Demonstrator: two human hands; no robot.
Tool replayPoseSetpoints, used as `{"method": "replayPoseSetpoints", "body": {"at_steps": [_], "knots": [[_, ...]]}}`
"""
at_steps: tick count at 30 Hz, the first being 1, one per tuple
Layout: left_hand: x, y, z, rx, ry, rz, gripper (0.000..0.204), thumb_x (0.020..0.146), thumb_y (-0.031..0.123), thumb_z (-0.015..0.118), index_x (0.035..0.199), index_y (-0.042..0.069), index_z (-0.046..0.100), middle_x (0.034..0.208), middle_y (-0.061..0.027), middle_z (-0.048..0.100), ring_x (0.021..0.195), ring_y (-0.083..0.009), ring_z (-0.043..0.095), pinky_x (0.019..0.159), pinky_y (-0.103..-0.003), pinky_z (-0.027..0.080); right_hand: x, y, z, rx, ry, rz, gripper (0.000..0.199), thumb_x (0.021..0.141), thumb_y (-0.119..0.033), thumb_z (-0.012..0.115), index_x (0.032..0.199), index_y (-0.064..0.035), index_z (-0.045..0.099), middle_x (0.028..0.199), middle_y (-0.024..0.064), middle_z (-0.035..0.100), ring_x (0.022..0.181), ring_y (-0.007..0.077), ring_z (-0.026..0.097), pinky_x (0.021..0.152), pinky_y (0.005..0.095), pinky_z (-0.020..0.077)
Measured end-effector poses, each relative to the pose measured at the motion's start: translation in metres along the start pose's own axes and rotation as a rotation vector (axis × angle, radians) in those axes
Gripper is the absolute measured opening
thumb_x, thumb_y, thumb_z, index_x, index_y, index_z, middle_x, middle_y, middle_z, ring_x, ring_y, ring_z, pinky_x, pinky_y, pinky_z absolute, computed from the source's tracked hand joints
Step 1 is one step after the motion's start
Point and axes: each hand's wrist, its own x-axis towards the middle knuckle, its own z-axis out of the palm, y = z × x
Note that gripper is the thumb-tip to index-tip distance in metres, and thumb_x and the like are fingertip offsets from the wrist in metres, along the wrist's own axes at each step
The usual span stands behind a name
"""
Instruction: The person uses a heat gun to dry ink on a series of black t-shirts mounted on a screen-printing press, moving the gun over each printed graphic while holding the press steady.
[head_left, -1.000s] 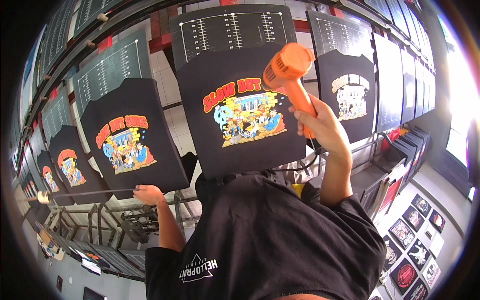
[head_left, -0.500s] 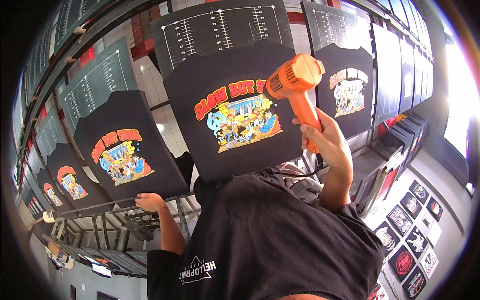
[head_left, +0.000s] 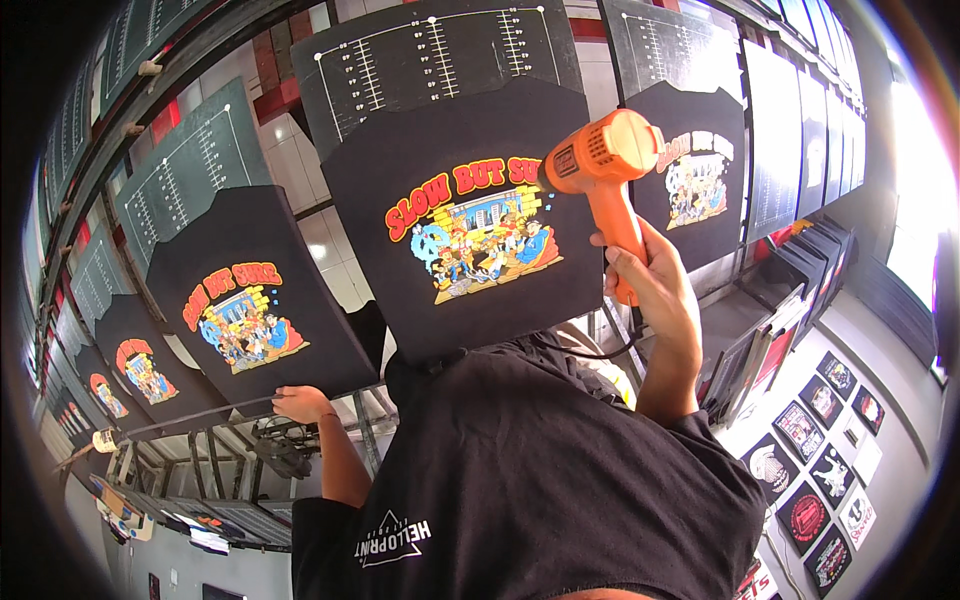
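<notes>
My right hand (head_left: 657, 285) is wrapped round the handle of an orange heat gun (head_left: 606, 160). Its nozzle points left, over the right end of the lettering on the middle black shirt panel (head_left: 480, 330). That panel carries a colourful cartoon print (head_left: 490, 245) under arched red and yellow letters, and lies on a dark board (head_left: 440, 60) marked with white scales. At lower left, my left hand (head_left: 303, 404) is closed around the end of a thin dark rod-like strip (head_left: 215, 412), beside the lower edge of another printed black panel (head_left: 200, 255).
More boards with printed black panels (head_left: 690, 190) stand in a row on both sides. A metal frame (head_left: 220, 455) runs below them at left. Stacked screens or frames (head_left: 765, 320) stand at right, and sample prints (head_left: 805, 515) cover the wall at lower right. A black cord (head_left: 600, 352) hangs near my right forearm.
The heat gun has shifted slightly right, and more of the lettering shows beside its nozzle. My left hand stays almost in place, still closed on the strip.
</notes>
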Motion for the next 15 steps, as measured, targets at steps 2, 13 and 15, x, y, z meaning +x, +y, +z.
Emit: {"method": "replayPoseSetpoints", "body": {"at_steps": [2,13,15], "knots": [[0.001,0.002,0.000,0.009,-0.014,0.005,0.047,0.102,0.031,0.031,0.102,-0.011,0.052,0.105,-0.0288,0.052,0.094,-0.0485,0.055,0.078,-0.056,0.044,0.001,0.007,0.007,0.024,0.064,-0.047,0.042,0.092,-0.005,0.057,0.131,0.0043,0.048,0.105,0.0076,0.062,0.066,0.0082,0.057,0.058,0.0240,0.0492],[0.004,-0.005,0.005,0.103,-0.069,-0.001,0.046,0.102,0.029,0.031,0.109,-0.012,0.051,0.111,-0.0305,0.052,0.099,-0.0509,0.056,0.079,-0.059,0.046,-0.006,-0.004,0.006,0.068,0.068,0.039,0.046,0.093,-0.006,0.058,0.137,0.0030,0.045,0.106,0.0064,0.062,0.066,0.0069,0.056,0.058,0.0219,0.0483],[0.005,-0.007,0.006,0.095,-0.039,0.043,0.046,0.102,0.029,0.031,0.110,-0.012,0.051,0.111,-0.0304,0.052,0.099,-0.0510,0.056,0.079,-0.059,0.046,-0.006,-0.003,0.014,0.084,0.112,0.026,0.047,0.093,-0.006,0.058,0.137,0.0027,0.044,0.105,0.0061,0.062,0.067,0.0068,0.056,0.059,0.0219,0.0483]]}}
